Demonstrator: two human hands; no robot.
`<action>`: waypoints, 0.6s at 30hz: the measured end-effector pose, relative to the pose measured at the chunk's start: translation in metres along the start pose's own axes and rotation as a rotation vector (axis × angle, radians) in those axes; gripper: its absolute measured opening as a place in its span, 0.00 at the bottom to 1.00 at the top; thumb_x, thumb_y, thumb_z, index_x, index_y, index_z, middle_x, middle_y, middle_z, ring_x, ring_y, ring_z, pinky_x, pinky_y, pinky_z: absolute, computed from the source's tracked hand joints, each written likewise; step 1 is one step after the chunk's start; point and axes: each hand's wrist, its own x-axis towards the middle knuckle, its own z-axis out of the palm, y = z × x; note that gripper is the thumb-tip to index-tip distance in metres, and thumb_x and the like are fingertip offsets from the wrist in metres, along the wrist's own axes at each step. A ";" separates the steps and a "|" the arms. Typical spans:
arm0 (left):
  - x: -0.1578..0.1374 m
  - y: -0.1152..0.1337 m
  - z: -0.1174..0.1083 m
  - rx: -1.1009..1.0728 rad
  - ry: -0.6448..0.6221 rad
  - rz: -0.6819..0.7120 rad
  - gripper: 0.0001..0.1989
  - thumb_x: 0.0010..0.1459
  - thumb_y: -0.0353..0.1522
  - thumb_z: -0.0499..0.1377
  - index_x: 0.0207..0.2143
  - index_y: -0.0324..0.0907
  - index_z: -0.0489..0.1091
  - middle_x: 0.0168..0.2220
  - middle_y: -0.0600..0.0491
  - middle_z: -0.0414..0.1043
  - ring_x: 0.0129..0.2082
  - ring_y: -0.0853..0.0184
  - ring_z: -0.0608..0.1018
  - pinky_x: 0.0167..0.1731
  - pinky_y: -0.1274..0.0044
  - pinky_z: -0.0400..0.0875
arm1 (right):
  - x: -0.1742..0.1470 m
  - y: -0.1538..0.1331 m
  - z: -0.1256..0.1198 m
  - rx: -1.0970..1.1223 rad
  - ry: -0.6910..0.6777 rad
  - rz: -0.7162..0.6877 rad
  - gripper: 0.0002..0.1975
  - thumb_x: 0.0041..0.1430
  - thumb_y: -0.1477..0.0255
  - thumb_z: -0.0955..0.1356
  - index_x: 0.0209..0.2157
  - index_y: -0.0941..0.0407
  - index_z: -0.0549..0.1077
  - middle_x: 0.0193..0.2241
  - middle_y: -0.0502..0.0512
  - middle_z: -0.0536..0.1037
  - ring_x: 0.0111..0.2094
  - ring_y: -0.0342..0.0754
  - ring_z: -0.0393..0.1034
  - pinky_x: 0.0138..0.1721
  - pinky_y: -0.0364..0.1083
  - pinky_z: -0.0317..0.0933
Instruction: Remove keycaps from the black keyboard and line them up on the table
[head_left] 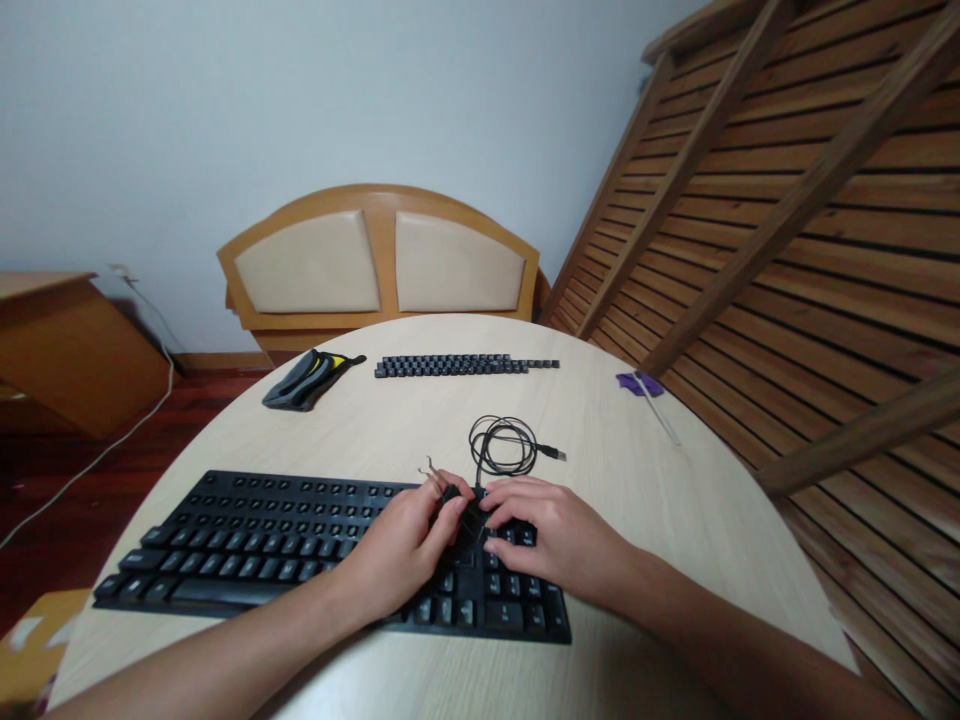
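Observation:
A black keyboard point(247, 545) lies in front of me; its upper rows show bare switches, while the lower rows carry keycaps. My left hand point(405, 535) is closed above the keyboard's right part, with a thin wire keycap puller point(430, 470) between its fingers, the hooked ends pointing up and away. Close beside it, my right hand point(551, 530) rests over the top of the number pad point(514, 585), fingers bent and thumb drawn near the index finger. Whatever sits between those fingertips is too small to make out.
Removed keycaps point(442, 366) stand in rows at the table's point(600, 460) far side. A coiled USB cable point(501, 445) lies behind the keyboard. Black-grey gloves point(307, 380) are at far left, a purple cloth point(638, 384) with a thin stick point(660, 412) at right. Wooden slats point(787, 230) lean beyond.

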 end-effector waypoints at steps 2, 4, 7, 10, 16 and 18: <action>-0.001 0.002 0.000 0.030 -0.009 0.013 0.13 0.67 0.34 0.47 0.46 0.40 0.67 0.29 0.53 0.71 0.27 0.66 0.72 0.33 0.74 0.66 | 0.000 -0.001 -0.001 0.003 -0.001 -0.005 0.04 0.55 0.73 0.72 0.34 0.54 0.77 0.42 0.54 0.80 0.48 0.48 0.73 0.53 0.49 0.65; -0.002 0.003 -0.001 0.065 -0.030 0.021 0.13 0.67 0.34 0.47 0.46 0.41 0.69 0.29 0.54 0.71 0.28 0.65 0.72 0.33 0.74 0.66 | 0.001 -0.002 -0.002 0.003 0.001 -0.009 0.03 0.55 0.72 0.72 0.34 0.54 0.77 0.42 0.54 0.80 0.48 0.48 0.73 0.54 0.49 0.64; -0.001 0.002 -0.001 0.090 -0.079 0.017 0.14 0.68 0.35 0.47 0.40 0.41 0.71 0.27 0.54 0.70 0.28 0.66 0.73 0.33 0.74 0.65 | 0.001 -0.003 -0.002 -0.007 0.008 0.000 0.04 0.55 0.73 0.72 0.34 0.55 0.78 0.42 0.54 0.80 0.48 0.49 0.73 0.53 0.49 0.64; 0.000 0.001 -0.002 0.063 -0.112 -0.009 0.16 0.69 0.36 0.45 0.40 0.40 0.71 0.27 0.54 0.70 0.28 0.66 0.73 0.33 0.74 0.66 | 0.001 -0.003 -0.001 -0.031 0.012 0.006 0.05 0.55 0.72 0.72 0.35 0.55 0.78 0.42 0.55 0.80 0.48 0.49 0.72 0.53 0.49 0.65; 0.002 0.003 -0.005 -0.134 -0.121 -0.008 0.16 0.68 0.36 0.47 0.44 0.40 0.72 0.37 0.50 0.75 0.39 0.64 0.75 0.44 0.72 0.66 | -0.001 -0.004 0.000 -0.105 0.017 -0.011 0.05 0.57 0.71 0.71 0.36 0.55 0.79 0.42 0.54 0.80 0.48 0.49 0.72 0.53 0.49 0.64; 0.003 0.003 -0.005 -0.199 -0.115 -0.032 0.16 0.67 0.37 0.48 0.43 0.40 0.73 0.39 0.49 0.76 0.42 0.63 0.75 0.47 0.72 0.65 | -0.002 -0.005 0.000 -0.113 0.019 -0.017 0.05 0.57 0.71 0.71 0.36 0.55 0.79 0.41 0.54 0.80 0.47 0.49 0.73 0.53 0.48 0.65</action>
